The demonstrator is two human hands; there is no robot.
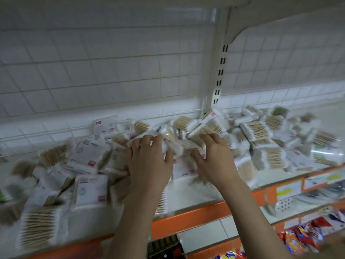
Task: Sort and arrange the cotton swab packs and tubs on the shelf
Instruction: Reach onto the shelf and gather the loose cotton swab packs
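Disorder rules nearly the whole shelf (196,199): cotton swab packs (89,159) lie heaped at every angle, flat, tilted and overlapping, to the left of the hands, between them and well off to their right. The left hand (149,161) is up on the pile with its fingers curled over a bunch of packs (168,144) at the middle of the heap, thumb splayed toward the other hand. The right hand (214,157) sits just beside it, fingers hooked over the same bunch, so both seem to be gathering or dragging a cluster toward the front edge; motion blur keeps me from saying exactly how many packs each holds. Beyond the right hand a clear tub (328,154) lies among the loose packs, not set apart from them. No tidy row or stack shows anywhere, so I judge the sorting barely begun: almost everything is left to separate by kind and line up. Below the hands, the orange shelf edge (205,212) carries price labels.
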